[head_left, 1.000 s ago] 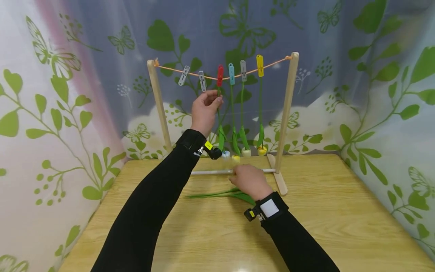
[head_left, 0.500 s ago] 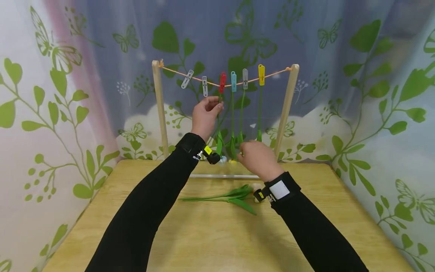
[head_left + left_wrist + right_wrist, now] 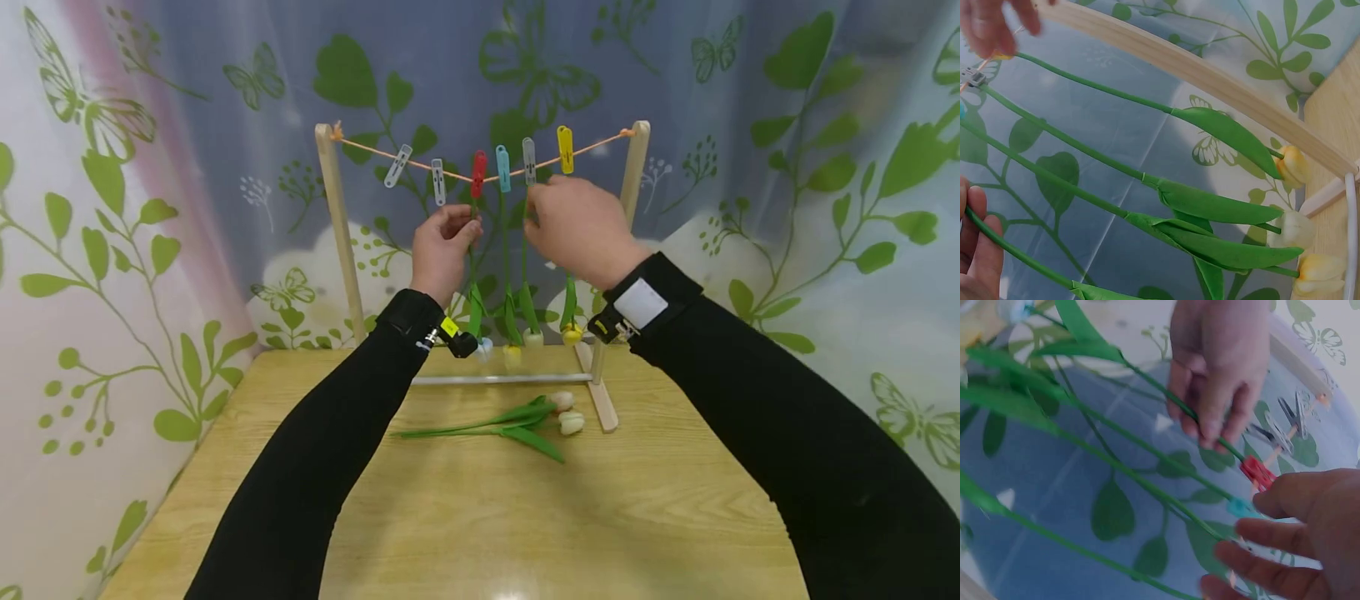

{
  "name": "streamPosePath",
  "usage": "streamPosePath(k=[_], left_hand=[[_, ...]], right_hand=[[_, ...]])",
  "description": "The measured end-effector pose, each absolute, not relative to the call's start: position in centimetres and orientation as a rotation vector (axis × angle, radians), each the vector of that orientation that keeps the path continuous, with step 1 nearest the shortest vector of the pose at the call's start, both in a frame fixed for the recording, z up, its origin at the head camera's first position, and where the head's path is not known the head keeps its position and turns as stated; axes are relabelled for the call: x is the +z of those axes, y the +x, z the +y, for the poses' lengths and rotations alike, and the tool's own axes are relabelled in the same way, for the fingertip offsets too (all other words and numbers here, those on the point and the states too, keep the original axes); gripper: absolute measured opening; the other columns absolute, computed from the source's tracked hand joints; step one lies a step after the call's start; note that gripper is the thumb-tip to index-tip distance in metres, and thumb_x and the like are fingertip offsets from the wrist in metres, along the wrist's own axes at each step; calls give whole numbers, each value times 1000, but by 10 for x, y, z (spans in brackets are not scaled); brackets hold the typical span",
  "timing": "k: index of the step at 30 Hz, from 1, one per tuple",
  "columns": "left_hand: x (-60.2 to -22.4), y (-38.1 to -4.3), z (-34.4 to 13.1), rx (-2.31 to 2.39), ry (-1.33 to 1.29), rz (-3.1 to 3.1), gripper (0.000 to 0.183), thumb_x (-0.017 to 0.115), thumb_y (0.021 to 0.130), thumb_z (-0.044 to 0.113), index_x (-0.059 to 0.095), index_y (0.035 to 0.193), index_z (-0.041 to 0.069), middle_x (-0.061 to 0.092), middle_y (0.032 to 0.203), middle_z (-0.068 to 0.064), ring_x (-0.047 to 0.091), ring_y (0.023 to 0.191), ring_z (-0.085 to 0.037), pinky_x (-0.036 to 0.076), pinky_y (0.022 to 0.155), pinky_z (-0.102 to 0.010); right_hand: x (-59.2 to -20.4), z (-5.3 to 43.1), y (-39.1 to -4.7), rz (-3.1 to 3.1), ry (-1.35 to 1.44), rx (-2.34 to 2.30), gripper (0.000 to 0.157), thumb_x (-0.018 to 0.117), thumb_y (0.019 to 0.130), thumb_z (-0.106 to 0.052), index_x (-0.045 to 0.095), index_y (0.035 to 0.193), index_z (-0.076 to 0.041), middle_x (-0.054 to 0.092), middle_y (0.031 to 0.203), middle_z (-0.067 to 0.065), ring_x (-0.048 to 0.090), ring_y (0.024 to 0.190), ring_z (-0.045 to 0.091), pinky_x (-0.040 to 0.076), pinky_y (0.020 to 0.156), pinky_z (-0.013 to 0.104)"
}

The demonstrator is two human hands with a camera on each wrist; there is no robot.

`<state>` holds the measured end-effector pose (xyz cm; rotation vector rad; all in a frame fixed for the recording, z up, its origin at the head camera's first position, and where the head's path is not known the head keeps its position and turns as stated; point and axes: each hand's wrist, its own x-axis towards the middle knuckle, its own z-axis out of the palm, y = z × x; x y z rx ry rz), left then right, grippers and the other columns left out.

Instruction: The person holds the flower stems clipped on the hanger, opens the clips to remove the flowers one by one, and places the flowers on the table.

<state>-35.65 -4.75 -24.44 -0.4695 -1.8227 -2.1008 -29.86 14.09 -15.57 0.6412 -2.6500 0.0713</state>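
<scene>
My left hand [image 3: 441, 254] pinches the green stem [image 3: 1154, 384] of an artificial tulip hanging head-down just below a red clothespin [image 3: 478, 173]. That clothespin sits on an orange string [image 3: 600, 143]. Up at the string, my right hand [image 3: 585, 229] has its fingers spread and holds nothing; in the right wrist view its thumb is close to the red clothespin, and I cannot tell whether they touch. More upside-down tulips hang from the light blue clothespin [image 3: 503, 168], the grey clothespin [image 3: 529, 161] and the yellow clothespin [image 3: 566, 150]. The right hand partly hides the yellow one's stem.
Two grey clothespins, one at the far left [image 3: 398, 166] and another beside it [image 3: 438, 182], carry no flower. Wooden posts [image 3: 337, 225] hold the string's ends, with a white bar [image 3: 502, 379] below. Two pale tulips [image 3: 571, 422] lie on the wooden table [image 3: 465, 517].
My right hand has risen from low over the table, past the hanging flower heads, to the string. The left hand keeps pinching the stem below the red clothespin.
</scene>
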Motion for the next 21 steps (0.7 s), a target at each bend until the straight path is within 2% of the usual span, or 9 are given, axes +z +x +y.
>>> streamPosePath(k=[3,5,9,12,17,21], left_hand=[[-243,-356,-50,-2092,-454,-1819,32,61,98,3,58,129,-7,61,125,-27,61,110,-34,50,99,-53],[-243,-356,-49,-2097,-451,-1822,32,61,98,3,58,129,-6,61,125,-27,62,111,-33,51,100,-51],[-243,-355,-48,-2101,-451,-1839,32,62,98,4,59,129,-6,62,124,-25,63,108,-29,52,100,-50],[-245,-352,-47,-2102,-452,-1843,33,61,98,4,58,129,-6,62,124,-23,63,108,-28,51,101,-50],[-247,-350,-48,-2070,-472,-1862,32,59,99,3,57,130,-6,59,128,-27,60,112,-32,51,101,-49],[-248,-352,-47,-2057,-469,-1875,30,60,99,3,59,129,-4,62,122,-21,60,110,-32,50,100,-50]], right_hand=[[-131,138,-304,-2638,758,139,26,53,103,-21,65,121,-6,62,114,13,60,94,27,54,76,42],[-119,137,-308,-2624,857,178,29,53,103,-20,63,126,-5,60,121,14,59,101,28,53,87,42],[-100,133,-316,-2608,973,165,31,54,103,-20,61,129,-5,58,125,15,58,102,28,51,89,44],[-91,125,-322,-2620,990,98,32,54,104,-21,60,131,-6,57,125,16,56,101,29,50,84,44],[-83,107,-336,-2638,986,-35,36,55,104,-26,60,135,-8,56,130,17,51,119,37,47,98,47],[-78,99,-343,-2672,942,-83,41,55,105,-31,57,140,-11,52,137,18,42,133,44,41,109,53]])
